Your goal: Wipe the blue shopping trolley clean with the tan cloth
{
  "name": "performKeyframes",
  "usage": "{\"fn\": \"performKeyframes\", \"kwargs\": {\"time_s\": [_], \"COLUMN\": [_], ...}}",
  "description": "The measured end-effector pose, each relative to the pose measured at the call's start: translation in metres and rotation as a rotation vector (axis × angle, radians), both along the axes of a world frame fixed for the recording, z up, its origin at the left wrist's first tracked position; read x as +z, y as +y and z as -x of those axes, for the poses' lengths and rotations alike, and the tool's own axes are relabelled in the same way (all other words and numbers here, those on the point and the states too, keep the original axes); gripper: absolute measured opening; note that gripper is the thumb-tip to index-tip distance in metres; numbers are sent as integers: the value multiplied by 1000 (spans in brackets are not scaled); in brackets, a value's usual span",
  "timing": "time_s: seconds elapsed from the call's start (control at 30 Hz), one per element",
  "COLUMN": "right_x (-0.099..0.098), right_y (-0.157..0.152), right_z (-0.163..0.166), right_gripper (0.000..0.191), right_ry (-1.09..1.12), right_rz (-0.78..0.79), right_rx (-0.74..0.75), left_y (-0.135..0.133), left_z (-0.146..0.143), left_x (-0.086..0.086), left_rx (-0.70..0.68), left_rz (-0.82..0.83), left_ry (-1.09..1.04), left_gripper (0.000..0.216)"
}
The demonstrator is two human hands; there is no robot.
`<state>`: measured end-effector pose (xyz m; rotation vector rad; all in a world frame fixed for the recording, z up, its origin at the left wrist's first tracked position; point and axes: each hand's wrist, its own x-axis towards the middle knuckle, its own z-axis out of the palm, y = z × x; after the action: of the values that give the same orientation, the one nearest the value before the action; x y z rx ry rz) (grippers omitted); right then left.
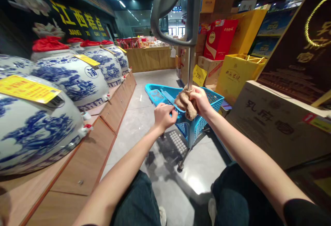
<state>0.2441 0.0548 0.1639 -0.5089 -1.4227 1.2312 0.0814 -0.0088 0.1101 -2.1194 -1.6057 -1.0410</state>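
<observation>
A blue plastic shopping cart (203, 124) with lattice sides stands in front of me on small wheels. My left hand (165, 117) is closed around the near edge of its rim. A crumpled brown cloth (186, 106) is gripped in my right hand (200, 100), wrapped against the lower part of the cart's metal pole (190, 65). Atop that pole is a grey looped handle (157, 22), looming close to my view. The cloth hides the pole where the two meet.
Large blue-and-white jars (69, 74) with red cloth tops line a wooden ledge (103, 124) at left. Cartons (261, 122), a yellow bag (230, 77) and a red box (219, 39) stack up at right. Grey tiled floor (139, 115) runs toward a wooden counter (147, 58).
</observation>
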Motion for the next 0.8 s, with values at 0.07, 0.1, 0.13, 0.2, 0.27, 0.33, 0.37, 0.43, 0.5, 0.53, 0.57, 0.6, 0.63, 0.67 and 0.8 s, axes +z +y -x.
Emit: {"fn": "performKeyframes", "kwargs": {"time_s": [0.07, 0.1, 0.13, 0.2, 0.27, 0.33, 0.37, 0.43, 0.5, 0.53, 0.57, 0.6, 0.63, 0.67, 0.8], "right_x": [18, 23, 23, 12, -10, -30, -36, -38, -27, -19, -10, -3, 3, 6, -11], "right_y": [7, 10, 13, 17, 19, 19, 18, 14, 9, 6, 3, 1, 0, 0, 7], "right_z": [2, 3, 3, 4, 4, 3, 2, -1, -3, -4, -5, -6, -7, -8, -9], "right_gripper": [14, 14, 14, 14, 13, 13, 13, 12, 13, 15, 18, 22, 25, 26, 18], "right_ry": [19, 29, 35, 32, -5, -66, -90, -118, -109, -89, -61, -31, -4, 18, -42], "right_rz": [-54, -69, -74, -49, 16, 98, 122, 134, 122, 114, 106, 98, 88, 77, 66], "right_rx": [23, 35, 49, 76, 92, 123, 136, 153, 160, 157, 148, 133, 115, 98, 147], "left_y": [1, 2, 2, 1, 0, 0, 1, 5, 10, 13, 15, 17, 18, 19, 19], "left_z": [1, 2, 3, 5, 7, 9, 9, 9, 7, 6, 4, 3, 2, 1, 0], "left_x": [1, 2, 3, 7, 14, 26, 33, 46, 55, 57, 58, 59, 58, 58, 59], "left_rx": [-4, -8, -13, -16, -26, -41, -48, -64, -68, -62, -53, -42, -34, -32, -52], "left_rz": [21, 34, 50, 88, 155, 267, 337, 480, 556, 569, 572, 574, 582, 596, 661], "left_ry": [10, 20, 33, 75, 135, 196, 222, 277, 359, 400, 435, 461, 480, 492, 493], "left_gripper": [24, 24, 24, 25, 29, 32, 33, 34, 38, 39, 40, 39, 39, 39, 36]}}
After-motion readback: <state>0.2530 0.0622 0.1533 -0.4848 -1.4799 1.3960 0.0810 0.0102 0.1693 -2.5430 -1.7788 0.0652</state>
